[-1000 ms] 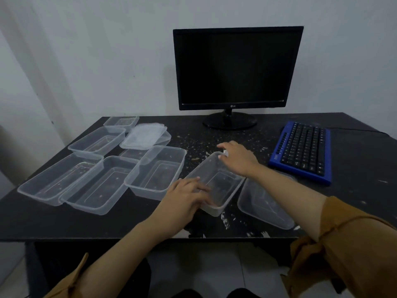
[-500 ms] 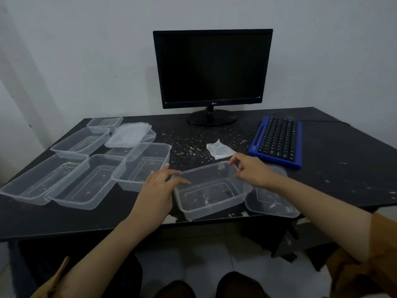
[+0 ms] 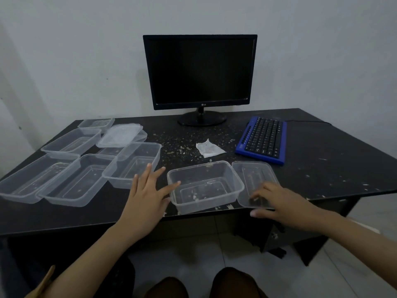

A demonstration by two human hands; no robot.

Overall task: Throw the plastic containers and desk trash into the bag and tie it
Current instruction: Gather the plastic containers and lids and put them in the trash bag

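While a dark monitor (image 3: 199, 72) stands at the back of the black surface (image 3: 322, 151) and a blue keyboard (image 3: 263, 139) lies to its right, crumbs speckle the middle and a crumpled white wrapper (image 3: 208, 149) sits among them, just behind the near container (image 3: 205, 186). That clear plastic container stands upright at the front edge, between the two hands, with a few scraps inside. Just to its right lies a flat clear lid (image 3: 255, 182), its near end poking past the surface edge.

On the left is a cluster of clear tubs: five open containers can be counted, one at the far corner (image 3: 96, 123), one behind (image 3: 72, 140), two side by side at the front left (image 3: 28, 177) (image 3: 79, 179), and one tilted against them (image 3: 134, 163). A stack of lids (image 3: 120, 135) rests among them; how many lids it holds cannot be told.

The left hand (image 3: 146, 198) is spread wide, fingers splayed, holding nothing, its thumb tip at the near container's left wall. The right hand (image 3: 279, 203) is loosely curled over the lid's near end, fingertips on top and thumb below the edge, gripping it lightly.
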